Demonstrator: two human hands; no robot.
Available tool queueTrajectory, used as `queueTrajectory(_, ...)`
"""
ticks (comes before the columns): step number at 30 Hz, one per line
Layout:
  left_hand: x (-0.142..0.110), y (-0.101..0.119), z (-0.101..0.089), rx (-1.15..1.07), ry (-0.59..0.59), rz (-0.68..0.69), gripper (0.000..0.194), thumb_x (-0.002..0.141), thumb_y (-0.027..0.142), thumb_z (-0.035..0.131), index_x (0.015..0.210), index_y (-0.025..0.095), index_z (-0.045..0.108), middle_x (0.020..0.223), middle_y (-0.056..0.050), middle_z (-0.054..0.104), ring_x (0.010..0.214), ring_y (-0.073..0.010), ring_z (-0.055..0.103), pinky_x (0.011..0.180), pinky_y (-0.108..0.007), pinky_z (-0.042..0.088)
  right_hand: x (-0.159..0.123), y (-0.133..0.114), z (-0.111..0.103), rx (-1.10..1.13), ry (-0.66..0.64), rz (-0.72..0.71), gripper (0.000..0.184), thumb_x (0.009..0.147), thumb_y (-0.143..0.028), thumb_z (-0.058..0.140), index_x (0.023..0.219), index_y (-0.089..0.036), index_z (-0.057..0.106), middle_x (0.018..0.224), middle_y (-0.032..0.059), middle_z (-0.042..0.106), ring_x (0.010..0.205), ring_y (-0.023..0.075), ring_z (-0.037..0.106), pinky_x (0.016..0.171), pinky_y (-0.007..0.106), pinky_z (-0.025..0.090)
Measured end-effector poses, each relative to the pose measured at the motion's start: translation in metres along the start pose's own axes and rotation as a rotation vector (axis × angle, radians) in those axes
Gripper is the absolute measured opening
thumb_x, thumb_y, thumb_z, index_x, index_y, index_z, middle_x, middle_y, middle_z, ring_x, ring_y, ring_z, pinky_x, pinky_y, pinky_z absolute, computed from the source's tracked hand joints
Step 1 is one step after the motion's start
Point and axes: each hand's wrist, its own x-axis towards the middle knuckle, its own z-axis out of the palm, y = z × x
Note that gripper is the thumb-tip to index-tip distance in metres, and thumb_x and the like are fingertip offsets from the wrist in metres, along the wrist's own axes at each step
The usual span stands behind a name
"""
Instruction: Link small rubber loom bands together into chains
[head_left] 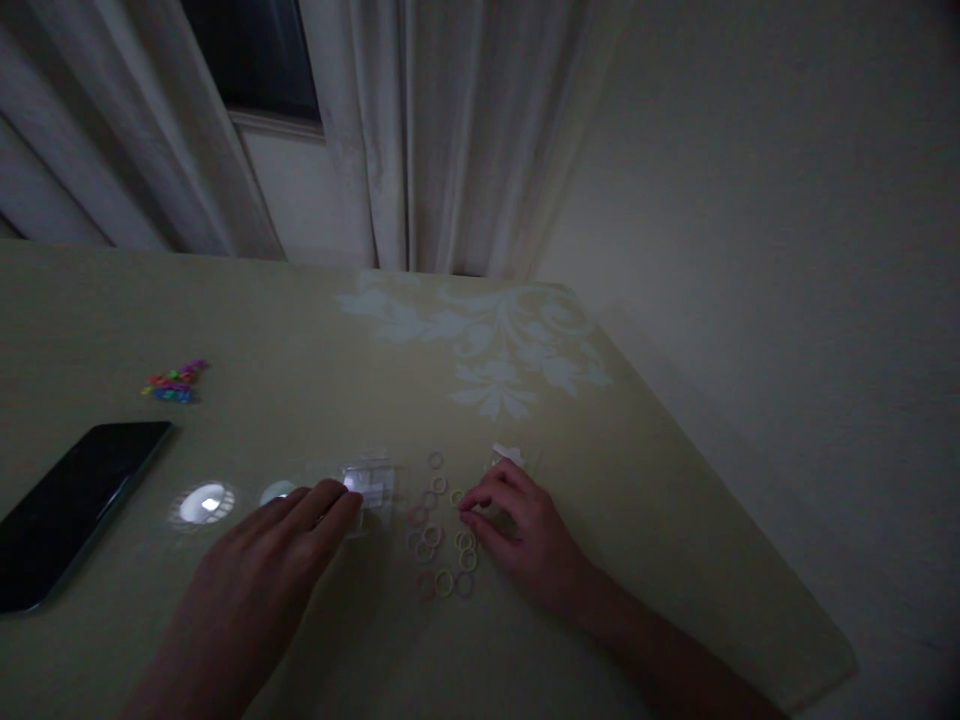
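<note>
Small pastel rings (444,583), like thin elastic hair ties, lie loosely scattered on the table between my hands. My left hand (281,550) is bent over the near left side of a clear plastic box (379,490), its fingers gripping the edge; part of the box is hidden under them. Over the right side of the rings, my right hand (517,520) has thumb and forefinger pinched together. A yellowish ring (457,497) shows right at those fingertips, but whether it is between them or just behind I cannot tell. Past the right hand lies a small white piece (509,454), partly covered.
A dark phone (79,510) lies at the left. Behind it sits a little heap of bright multicoloured pieces (176,383). A shiny round clear item (206,503) is left of my left hand. Curtains (450,130) hang behind the table; a wall (787,300) borders its right edge.
</note>
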Motion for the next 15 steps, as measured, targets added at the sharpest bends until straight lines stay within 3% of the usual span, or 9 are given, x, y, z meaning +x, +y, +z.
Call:
queueTrajectory(3,-0.002,-0.003,0.002,-0.052,-0.039,-0.040,0.052,0.081,0.006,0.041,0.111,0.021,0.081,0.115,-0.014,0.083,0.093,-0.0370,0.081,0.075,-0.051,0.067,-0.004,0.004,0.010,-0.097,-0.088,-0.058,0.010,0.101,-0.030,0.072,0.104,-0.022,0.077,0.103,0.0056,0.063,0.095,0.0198,0.063,0.084,0.033,0.052)
queueTrajectory(7,-0.006,-0.009,0.004,-0.148,-0.119,-0.083,0.053,0.082,0.009,0.045,0.120,0.027,0.078,0.123,-0.007,0.081,0.102,-0.0318,0.079,0.085,-0.045,0.065,-0.005,0.006,0.021,-0.226,-0.151,-0.136,0.015,0.101,-0.034,0.072,0.109,-0.024,0.079,0.104,0.0060,0.063,0.095,0.0201,0.062,0.084,0.033,0.052)
queueTrajectory(13,-0.009,-0.004,0.012,-0.033,-0.016,-0.084,0.049,0.085,0.010,0.040,0.115,0.024,0.077,0.117,-0.011,0.081,0.099,-0.0338,0.078,0.082,-0.049,0.063,-0.001,0.004,0.026,-0.418,-0.206,-0.211,0.009,0.100,-0.029,0.073,0.101,-0.020,0.076,0.102,0.0068,0.066,0.095,0.0221,0.061,0.086,0.035,0.053)
queueTrajectory(15,-0.007,-0.002,0.011,-0.021,-0.029,-0.055,0.050,0.084,0.008,0.040,0.116,0.023,0.076,0.116,-0.012,0.081,0.097,-0.0327,0.078,0.079,-0.046,0.063,-0.001,0.003,0.029,-0.517,-0.226,-0.231,0.010,0.101,-0.026,0.070,0.099,-0.016,0.073,0.101,0.0098,0.067,0.097,0.0253,0.061,0.089,0.040,0.053)
